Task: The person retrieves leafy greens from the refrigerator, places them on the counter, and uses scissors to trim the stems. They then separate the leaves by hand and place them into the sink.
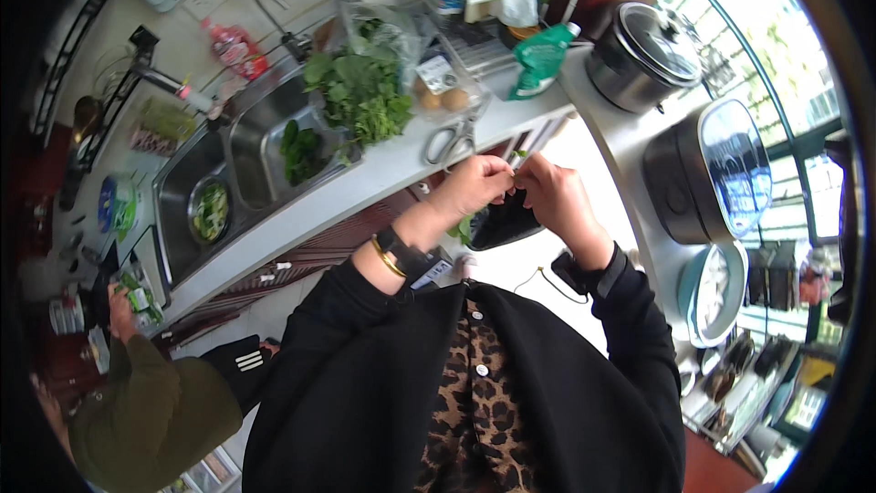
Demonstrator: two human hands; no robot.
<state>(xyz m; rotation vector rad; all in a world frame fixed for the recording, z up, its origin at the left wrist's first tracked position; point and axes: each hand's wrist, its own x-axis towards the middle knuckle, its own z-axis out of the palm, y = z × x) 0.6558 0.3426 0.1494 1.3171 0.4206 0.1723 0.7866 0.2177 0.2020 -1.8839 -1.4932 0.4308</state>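
Now the left hand [474, 188] pinches a leafy green stem [464, 231], hanging toward six o'clock. The right hand [557, 199] pinches closed.

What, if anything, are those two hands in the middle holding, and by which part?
Apparently a green leafy sprig, hanging below the left hand, with a bit of green by the right hand. Where exactly it is pinched can't be told.
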